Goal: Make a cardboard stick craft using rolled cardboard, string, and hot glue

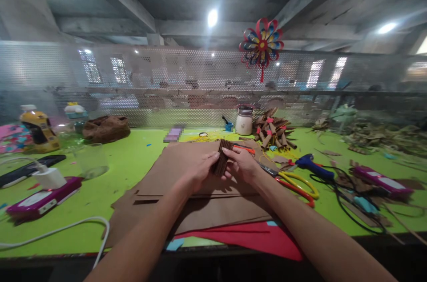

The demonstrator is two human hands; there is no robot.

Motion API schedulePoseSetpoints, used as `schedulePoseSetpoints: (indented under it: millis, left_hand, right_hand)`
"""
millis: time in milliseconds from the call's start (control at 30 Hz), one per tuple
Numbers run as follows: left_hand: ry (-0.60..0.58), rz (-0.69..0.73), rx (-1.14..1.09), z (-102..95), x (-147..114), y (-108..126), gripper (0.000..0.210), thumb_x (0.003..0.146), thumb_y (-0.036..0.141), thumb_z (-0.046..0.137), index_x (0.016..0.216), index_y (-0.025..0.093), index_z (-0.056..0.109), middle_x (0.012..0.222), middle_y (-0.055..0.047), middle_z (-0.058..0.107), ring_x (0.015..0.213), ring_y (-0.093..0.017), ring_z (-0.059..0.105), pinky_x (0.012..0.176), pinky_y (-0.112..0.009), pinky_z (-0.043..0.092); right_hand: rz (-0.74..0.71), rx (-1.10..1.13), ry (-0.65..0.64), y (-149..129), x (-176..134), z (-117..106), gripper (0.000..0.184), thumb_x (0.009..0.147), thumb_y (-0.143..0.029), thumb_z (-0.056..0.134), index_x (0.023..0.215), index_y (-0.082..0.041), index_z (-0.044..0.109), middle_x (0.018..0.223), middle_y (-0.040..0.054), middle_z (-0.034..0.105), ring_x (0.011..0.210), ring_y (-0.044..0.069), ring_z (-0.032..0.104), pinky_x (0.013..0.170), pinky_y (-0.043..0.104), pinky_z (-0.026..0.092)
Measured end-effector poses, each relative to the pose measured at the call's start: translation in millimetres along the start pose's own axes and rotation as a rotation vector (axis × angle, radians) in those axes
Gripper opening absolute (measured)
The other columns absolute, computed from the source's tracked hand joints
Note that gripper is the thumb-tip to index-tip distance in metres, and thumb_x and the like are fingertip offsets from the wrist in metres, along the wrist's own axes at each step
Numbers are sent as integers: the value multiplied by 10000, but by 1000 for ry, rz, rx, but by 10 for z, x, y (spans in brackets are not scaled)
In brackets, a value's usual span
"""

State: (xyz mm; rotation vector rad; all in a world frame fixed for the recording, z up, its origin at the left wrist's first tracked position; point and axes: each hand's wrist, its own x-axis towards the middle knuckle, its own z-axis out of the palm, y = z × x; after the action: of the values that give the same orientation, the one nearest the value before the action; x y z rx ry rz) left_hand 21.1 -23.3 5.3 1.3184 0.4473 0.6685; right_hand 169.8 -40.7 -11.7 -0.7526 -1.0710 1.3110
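Observation:
Between my two hands is a small stack of brown paper strips (223,157), held tilted above the table. My left hand (205,164) pinches its left edge with the thumb on top. On the other side my right hand (240,162) grips the stack, fingers curled beneath it. Large sheets of brown paper (180,162) lie under both hands. To the right of my right hand rest scissors with red and yellow handles (300,186). Red paper (253,239) sticks out below the brown sheets at the table's front edge.
A blue glue gun (313,166) with a black cord lies right, near a purple power strip (382,180). Rolled brown pieces (271,130) and a lidded white jar (244,121) stand behind. Left are a clear cup (91,162), another power strip (45,199) and a white cable (66,227).

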Motion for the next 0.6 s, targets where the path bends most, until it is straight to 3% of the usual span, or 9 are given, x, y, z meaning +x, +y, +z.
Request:
schedulePoseSetpoints:
  millis: [233,433,600]
  left_hand:
    - [19,-11,-17,3,2,18,274,859,319,489,996,99,579,842,-124,671,641,-148,620,580,-257,491]
    - [1,-13,-15,-39,6,12,305,864,356,482,1009,99,562,811,-115,665,646,-137,606,573,-231,458]
    - [22,-19,-11,-27,-9,26,342,865,380,475,1033,93,555,785,-115,655,620,-137,591,593,-261,456]
  right_hand:
    - [-8,14,29,-33,-8,19,298,664,-374,724,796,-143,590,603,5,605,432,91,505,389,204,382]
    - [4,-1,5,-88,-47,73,352,739,-516,601,759,-166,581,588,17,600,422,109,491,396,233,390]
    - [-35,-1,184,-77,1,24,457,741,-609,529,705,-159,595,636,42,615,498,119,513,454,239,411]
